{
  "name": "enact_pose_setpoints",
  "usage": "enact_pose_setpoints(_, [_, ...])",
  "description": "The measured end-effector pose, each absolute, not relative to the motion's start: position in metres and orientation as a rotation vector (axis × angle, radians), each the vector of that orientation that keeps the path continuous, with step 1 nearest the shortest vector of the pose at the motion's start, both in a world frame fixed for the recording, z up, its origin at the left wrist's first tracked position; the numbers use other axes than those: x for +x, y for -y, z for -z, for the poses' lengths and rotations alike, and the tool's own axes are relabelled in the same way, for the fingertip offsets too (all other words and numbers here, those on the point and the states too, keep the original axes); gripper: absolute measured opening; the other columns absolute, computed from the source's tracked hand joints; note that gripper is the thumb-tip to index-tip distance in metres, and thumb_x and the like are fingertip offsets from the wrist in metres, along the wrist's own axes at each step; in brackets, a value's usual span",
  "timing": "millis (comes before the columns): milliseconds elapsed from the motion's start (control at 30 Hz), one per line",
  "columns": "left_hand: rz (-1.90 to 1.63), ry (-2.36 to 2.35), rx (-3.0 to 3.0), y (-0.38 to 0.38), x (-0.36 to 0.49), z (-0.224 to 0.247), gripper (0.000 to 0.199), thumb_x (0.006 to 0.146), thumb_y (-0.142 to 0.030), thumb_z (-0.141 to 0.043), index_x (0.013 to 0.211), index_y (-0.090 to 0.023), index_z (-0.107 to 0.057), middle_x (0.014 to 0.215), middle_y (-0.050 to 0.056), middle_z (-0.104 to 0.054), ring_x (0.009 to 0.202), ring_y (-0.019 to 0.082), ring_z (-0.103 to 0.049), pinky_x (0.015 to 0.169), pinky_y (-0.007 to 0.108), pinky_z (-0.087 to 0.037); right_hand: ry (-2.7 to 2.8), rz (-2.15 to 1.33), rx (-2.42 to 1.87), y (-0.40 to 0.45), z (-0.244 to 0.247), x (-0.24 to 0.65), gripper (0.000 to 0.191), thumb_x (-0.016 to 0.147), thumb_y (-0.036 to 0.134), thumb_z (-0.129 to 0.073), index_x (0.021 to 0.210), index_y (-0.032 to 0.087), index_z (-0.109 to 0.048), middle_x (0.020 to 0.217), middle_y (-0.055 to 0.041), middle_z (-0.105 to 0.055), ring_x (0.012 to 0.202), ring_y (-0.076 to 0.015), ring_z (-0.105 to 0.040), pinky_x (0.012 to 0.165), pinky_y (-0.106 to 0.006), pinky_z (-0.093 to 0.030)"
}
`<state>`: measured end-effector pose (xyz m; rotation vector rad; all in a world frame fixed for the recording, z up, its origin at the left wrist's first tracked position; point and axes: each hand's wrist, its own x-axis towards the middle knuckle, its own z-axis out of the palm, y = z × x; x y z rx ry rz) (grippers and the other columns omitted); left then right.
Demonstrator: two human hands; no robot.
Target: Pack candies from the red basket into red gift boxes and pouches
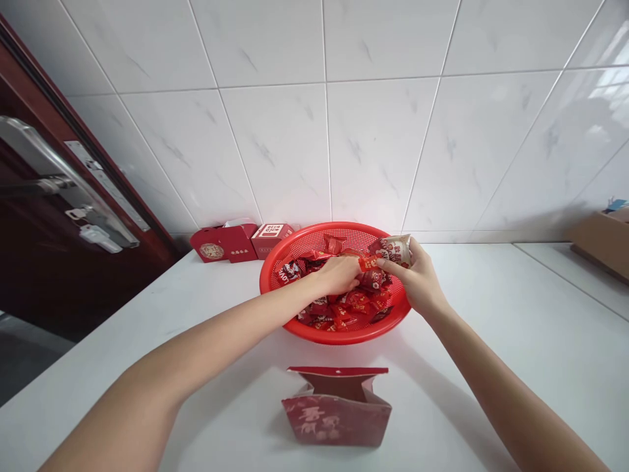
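A red plastic basket (334,337) with a perforated wall holds many small wrapped sweets (354,301), mostly red. My left hand (339,275) reaches down among them, its fingers curled and partly hidden, so what they grip cannot be made out. At the basket's right rim my right hand (422,278) is closed on wrapped sweets: a small bright red one (371,262) under the thumb and a larger cream-and-red packet (399,249) against the fingers. In front of the basket stands a dark red paper gift box (339,419), its top open.
Two red gift boxes (226,242) (270,239) stand left of the basket by the tiled wall (275,144). At the far right is a brown cardboard box (602,242). A dark red door (29,229) with a metal handle borders the white tabletop (206,301) on the left.
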<state>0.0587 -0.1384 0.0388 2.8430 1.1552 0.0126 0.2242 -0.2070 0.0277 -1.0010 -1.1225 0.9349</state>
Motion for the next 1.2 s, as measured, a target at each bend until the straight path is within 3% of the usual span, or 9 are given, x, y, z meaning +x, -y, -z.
enact_pose_setpoints(167, [-0.804, -0.928, 2.166, 0.146, 0.029, -0.059, 0.016, 0.086, -0.03, -0.07, 0.079, -0.017, -0.067, 0.081, 0.004, -0.073, 0.079, 0.02, -0.07, 0.073, 0.03, -0.054, 0.952, -1.179, -0.82, 0.21, -0.039, 0.231, 0.047, 0.057, 0.031, -0.094, 0.095, 0.02, -0.068, 0.082, -0.0001, -0.075, 0.073, -0.0176, -0.07, 0.073, -0.032, -0.057])
enact_pose_setpoints(333, [-1.134, -0.816, 1.721, 0.188, 0.001, -0.062, 0.031, 0.075, -0.042, -0.083, 0.072, -0.017, -0.065, 0.075, 0.0, -0.069, 0.071, 0.014, -0.065, 0.071, 0.027, -0.053, 0.954, -1.368, -0.696, 0.224, -0.053, 0.224, 0.035, 0.063, 0.029, -0.094, 0.085, 0.018, -0.07, 0.08, -0.0006, -0.074, 0.072, -0.0146, -0.069, 0.075, -0.028, -0.057])
enact_pose_setpoints(500, [-1.244, -0.837, 1.568, 0.214, -0.003, -0.054, 0.037, 0.069, -0.046, -0.089, 0.074, -0.016, -0.068, 0.08, 0.003, -0.073, 0.077, 0.017, -0.068, 0.074, 0.028, -0.056, 1.058, -1.525, -0.647, 0.242, -0.055, 0.202, 0.033, 0.069, 0.03, -0.091, 0.091, 0.019, -0.07, 0.088, -0.0016, -0.074, 0.074, -0.0142, -0.069, 0.075, -0.028, -0.056])
enact_pose_setpoints(700, [-1.294, -0.771, 1.59, 0.224, 0.0, -0.056, 0.04, 0.07, -0.048, -0.088, 0.095, -0.018, -0.078, 0.099, 0.008, -0.079, 0.095, 0.025, -0.074, 0.085, 0.034, -0.061, 1.03, -1.451, -0.675, 0.254, -0.054, 0.189, 0.032, 0.072, 0.03, -0.091, 0.092, 0.019, -0.07, 0.086, -0.0009, -0.071, 0.077, -0.0134, -0.065, 0.072, -0.025, -0.053])
enact_pose_setpoints(967, [-1.418, -0.762, 1.295, 0.236, 0.006, -0.053, 0.03, 0.065, -0.042, -0.093, 0.079, -0.019, -0.08, 0.083, 0.004, -0.078, 0.08, 0.018, -0.072, 0.078, 0.028, -0.059, 1.035, -1.389, -0.625, 0.26, -0.056, 0.182, 0.027, 0.076, 0.03, -0.088, 0.095, 0.022, -0.072, 0.087, -0.0014, -0.071, 0.081, -0.0154, -0.065, 0.076, -0.026, -0.054])
enact_pose_setpoints(1200, [-1.448, -0.791, 1.39, 0.249, 0.002, -0.06, 0.028, 0.07, -0.04, -0.09, 0.077, -0.018, -0.076, 0.086, 0.006, -0.078, 0.084, 0.02, -0.073, 0.078, 0.03, -0.06, 1.125, -1.346, -0.682, 0.273, -0.064, 0.183, 0.036, 0.075, 0.028, -0.088, 0.105, 0.024, -0.07, 0.093, -0.0021, -0.075, 0.084, -0.0187, -0.07, 0.077, -0.032, -0.058])
